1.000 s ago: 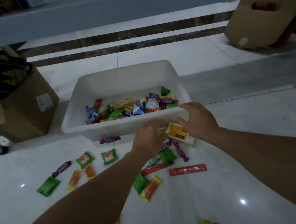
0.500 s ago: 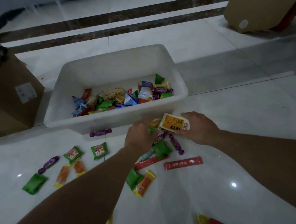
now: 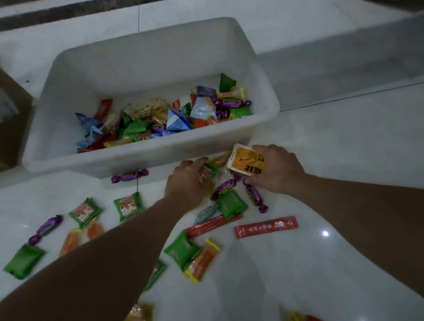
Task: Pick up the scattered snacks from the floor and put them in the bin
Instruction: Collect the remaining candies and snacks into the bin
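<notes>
- Now the white bin (image 3: 145, 52) is filling more of the view than a second ago, lying at 12 o'clock from both hands, with snacks already inside.
- Right hand (image 3: 276, 168) is coming down from the bin's near wall, fingers clasping the orange packet (image 3: 247, 163) just short of it.
- Left hand (image 3: 186, 182), at 9 o'clock of that packet, is curling round a small green packet (image 3: 208, 172), likely gathering a handful first.

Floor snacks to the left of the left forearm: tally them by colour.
Green packets: 3
Orange packets: 2
Purple twist-wrapped candies: 2
Total: 7
</notes>
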The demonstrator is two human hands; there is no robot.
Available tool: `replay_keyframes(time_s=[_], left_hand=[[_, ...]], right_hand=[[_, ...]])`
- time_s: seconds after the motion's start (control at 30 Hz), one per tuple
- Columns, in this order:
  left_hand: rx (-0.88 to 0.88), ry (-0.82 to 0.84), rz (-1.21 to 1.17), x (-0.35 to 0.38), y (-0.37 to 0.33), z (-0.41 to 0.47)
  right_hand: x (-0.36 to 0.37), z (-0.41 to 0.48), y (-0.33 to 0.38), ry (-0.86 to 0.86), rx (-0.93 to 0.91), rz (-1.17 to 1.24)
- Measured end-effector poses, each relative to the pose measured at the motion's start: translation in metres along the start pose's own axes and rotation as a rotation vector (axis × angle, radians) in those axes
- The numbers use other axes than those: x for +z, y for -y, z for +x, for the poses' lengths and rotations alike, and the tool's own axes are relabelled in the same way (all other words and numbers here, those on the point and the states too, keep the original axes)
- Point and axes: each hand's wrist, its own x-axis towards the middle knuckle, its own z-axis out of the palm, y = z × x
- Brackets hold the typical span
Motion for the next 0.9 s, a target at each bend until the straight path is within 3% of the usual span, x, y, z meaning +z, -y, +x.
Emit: replay_keyframes(time_s=[0.33,0.6,0.9], left_hand=[[-0.024,0.005,0.057,0.006,-0.009,0.001],[0.169,-0.075,0.045,-0.016,-0.043,-0.021],[0.291,-0.184,0.01,-0.077,-0.082,-0.033]], right_hand=[[-0.001,-0.012,-0.005,-0.095,0.02,0.122],[-0.049,-0.045,-0.004,-0.134,-0.033,0.102],[-0.116,-0.079,0.007,-0.334,-0.029,0.117]])
